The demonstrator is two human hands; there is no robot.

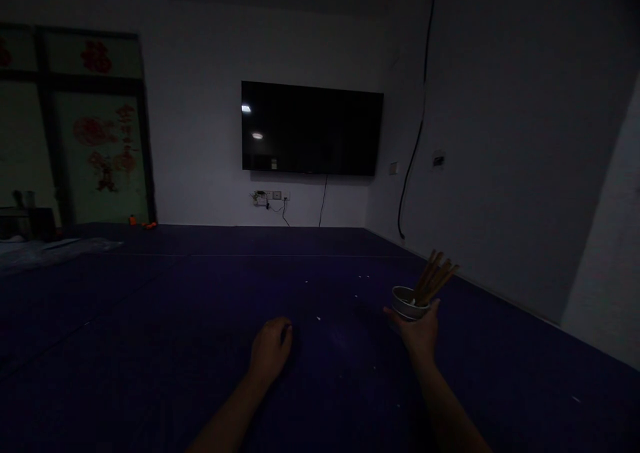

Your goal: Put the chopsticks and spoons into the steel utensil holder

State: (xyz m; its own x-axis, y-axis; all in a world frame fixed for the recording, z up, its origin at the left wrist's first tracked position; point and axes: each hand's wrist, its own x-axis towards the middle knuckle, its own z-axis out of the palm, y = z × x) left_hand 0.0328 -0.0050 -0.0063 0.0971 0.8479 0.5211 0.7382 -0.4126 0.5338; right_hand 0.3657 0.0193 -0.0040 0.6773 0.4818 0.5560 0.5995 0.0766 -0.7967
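Left hand point(271, 347) at 7 o'clock by the dark blue flat tabletop point(200, 293), fingers curled; tips hidden, can't tell how tightly closed. Small pale round bowl point(409, 311) at 4 o'clock, mouth up, gripped by right hand point(420, 334). Slim brown sticks point(433, 281) in it (several, fanned), long axes toward 1–2 o'clock.

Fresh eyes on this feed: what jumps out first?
Probably the dark television on the far wall, with bright reflections at its left. Next, the right hand at lower right, holding a bowl with brown sticks slanting out; the left hand is curled nearer the middle.
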